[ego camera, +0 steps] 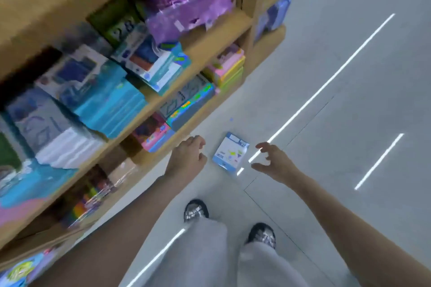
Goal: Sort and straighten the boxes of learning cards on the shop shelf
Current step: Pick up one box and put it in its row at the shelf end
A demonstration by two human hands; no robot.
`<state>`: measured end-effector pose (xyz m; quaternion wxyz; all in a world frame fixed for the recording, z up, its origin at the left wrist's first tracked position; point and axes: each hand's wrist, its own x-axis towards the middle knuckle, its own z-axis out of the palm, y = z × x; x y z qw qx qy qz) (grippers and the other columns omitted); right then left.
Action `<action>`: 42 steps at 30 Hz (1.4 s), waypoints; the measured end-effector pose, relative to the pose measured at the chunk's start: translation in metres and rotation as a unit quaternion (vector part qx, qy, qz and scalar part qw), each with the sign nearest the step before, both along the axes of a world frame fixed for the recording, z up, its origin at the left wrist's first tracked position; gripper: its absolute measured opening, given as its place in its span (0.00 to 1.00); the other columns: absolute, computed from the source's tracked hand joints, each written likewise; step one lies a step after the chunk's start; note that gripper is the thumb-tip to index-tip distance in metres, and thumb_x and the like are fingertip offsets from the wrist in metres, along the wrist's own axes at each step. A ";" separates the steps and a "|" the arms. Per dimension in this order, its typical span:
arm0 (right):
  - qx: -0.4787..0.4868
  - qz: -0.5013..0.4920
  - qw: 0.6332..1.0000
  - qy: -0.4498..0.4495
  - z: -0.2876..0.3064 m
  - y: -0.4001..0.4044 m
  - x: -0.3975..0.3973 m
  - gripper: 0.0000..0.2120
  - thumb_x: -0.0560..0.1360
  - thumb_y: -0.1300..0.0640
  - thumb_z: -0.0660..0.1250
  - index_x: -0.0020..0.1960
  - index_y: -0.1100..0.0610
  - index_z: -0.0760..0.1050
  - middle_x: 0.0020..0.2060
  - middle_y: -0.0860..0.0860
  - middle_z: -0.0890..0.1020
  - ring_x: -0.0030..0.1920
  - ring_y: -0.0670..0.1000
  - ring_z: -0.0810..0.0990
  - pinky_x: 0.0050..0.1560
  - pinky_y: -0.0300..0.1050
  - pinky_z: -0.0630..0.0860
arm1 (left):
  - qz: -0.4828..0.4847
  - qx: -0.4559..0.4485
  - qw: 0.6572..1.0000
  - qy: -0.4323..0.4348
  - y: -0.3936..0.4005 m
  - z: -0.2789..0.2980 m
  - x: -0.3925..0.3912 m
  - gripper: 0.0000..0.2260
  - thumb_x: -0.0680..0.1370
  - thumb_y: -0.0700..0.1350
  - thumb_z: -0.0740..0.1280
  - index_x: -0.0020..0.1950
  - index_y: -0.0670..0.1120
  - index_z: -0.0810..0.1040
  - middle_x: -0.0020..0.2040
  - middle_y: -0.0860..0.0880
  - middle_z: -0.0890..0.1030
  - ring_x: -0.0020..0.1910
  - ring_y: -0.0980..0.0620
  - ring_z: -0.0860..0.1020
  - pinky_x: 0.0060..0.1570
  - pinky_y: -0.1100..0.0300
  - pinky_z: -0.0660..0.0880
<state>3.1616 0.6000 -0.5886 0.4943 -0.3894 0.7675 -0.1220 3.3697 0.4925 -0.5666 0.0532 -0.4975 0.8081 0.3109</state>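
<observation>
Shelf unit [210, 30]: wooden tiers are seen packed with card boxes, many lying tilted and uneven; straightening is judged largely undone.
Teal stack [112, 105]: boxes on the middle tier are left fanned and out of line.
Fallen box [231, 152]: one blue-and-white box is found on the floor [349, 100], just off the shelf base, between both hands.
Left hand [189, 154]: lowered beside the box, fingers loosely curled, nothing held.
Right hand [272, 161]: spread and empty, stretched toward the box.

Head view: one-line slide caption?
Both hands, left and right, reach toward a blue-white card box on the floor beside the shelf.
</observation>
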 end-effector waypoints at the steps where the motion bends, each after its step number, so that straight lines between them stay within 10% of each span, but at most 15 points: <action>1: 0.016 0.012 1.000 0.004 -0.047 0.000 0.000 0.30 0.70 0.55 0.72 0.68 0.54 0.64 0.60 0.56 0.70 0.56 0.55 0.73 0.55 0.41 0.68 | 0.005 0.008 1.000 -0.008 -0.004 -0.042 -0.009 0.12 0.72 0.36 0.65 0.56 0.40 0.73 0.53 0.44 0.78 0.53 0.43 0.76 0.52 0.49 0.71; 10: 0.015 -0.211 0.975 -0.076 -0.333 -0.023 0.032 0.42 0.62 0.55 0.75 0.70 0.58 0.58 0.59 0.59 0.73 0.60 0.59 0.73 0.58 0.46 0.70 | 0.066 0.164 0.980 -0.088 -0.018 -0.335 -0.038 0.20 0.73 0.39 0.64 0.64 0.39 0.67 0.63 0.40 0.70 0.61 0.41 0.70 0.56 0.54 0.67; 16: -0.069 -0.312 0.935 -0.155 -0.339 -0.029 0.043 0.37 0.67 0.59 0.74 0.70 0.49 0.60 0.63 0.52 0.66 0.55 0.50 0.76 0.56 0.50 0.76 | 0.183 0.306 0.934 0.006 -0.007 -0.349 -0.037 0.19 0.73 0.37 0.64 0.64 0.42 0.71 0.60 0.42 0.76 0.57 0.44 0.75 0.57 0.54 0.72; 22: -0.002 -0.360 0.886 -0.291 -0.168 -0.051 -0.006 0.13 0.73 0.65 0.67 0.56 0.66 0.75 0.54 0.61 0.75 0.43 0.54 0.80 0.37 0.43 0.82 | 0.198 0.374 0.886 0.187 -0.024 -0.176 -0.043 0.22 0.73 0.49 0.71 0.65 0.56 0.68 0.49 0.48 0.72 0.47 0.56 0.76 0.55 0.59 0.75; 28: 0.040 -0.352 0.850 -0.390 0.133 -0.038 -0.059 0.12 0.75 0.60 0.64 0.55 0.65 0.74 0.49 0.62 0.77 0.41 0.61 0.84 0.40 0.43 0.82 | -0.038 0.171 0.961 0.214 -0.032 0.090 -0.060 0.19 0.68 0.33 0.74 0.53 0.48 0.75 0.48 0.54 0.67 0.39 0.65 0.72 0.41 0.72 0.73; 35: -0.094 -0.082 0.953 -0.276 0.491 -0.057 -0.082 0.24 0.73 0.35 0.52 0.54 0.47 0.78 0.47 0.47 0.82 0.34 0.53 0.80 0.27 0.39 0.72 | -0.059 0.154 0.939 0.302 -0.066 0.428 -0.063 0.12 0.72 0.42 0.71 0.52 0.55 0.76 0.45 0.57 0.83 0.40 0.61 0.77 0.42 0.62 0.76; 39: -0.236 0.028 0.957 -0.168 0.613 -0.075 -0.055 0.09 0.71 0.53 0.67 0.51 0.49 0.75 0.31 0.43 0.81 0.26 0.44 0.75 0.24 0.35 0.68 | -0.056 0.120 0.930 0.344 -0.073 0.557 -0.040 0.08 0.75 0.43 0.67 0.55 0.49 0.76 0.53 0.48 0.81 0.47 0.56 0.78 0.45 0.63 0.75; 42: -0.312 0.069 0.941 -0.115 0.658 -0.087 -0.036 0.18 0.69 0.67 0.71 0.53 0.53 0.69 0.31 0.43 0.82 0.25 0.39 0.77 0.22 0.31 0.69 | -0.035 0.088 0.925 0.369 -0.073 0.609 -0.022 0.11 0.74 0.45 0.66 0.55 0.47 0.77 0.50 0.45 0.82 0.45 0.50 0.79 0.39 0.61 0.75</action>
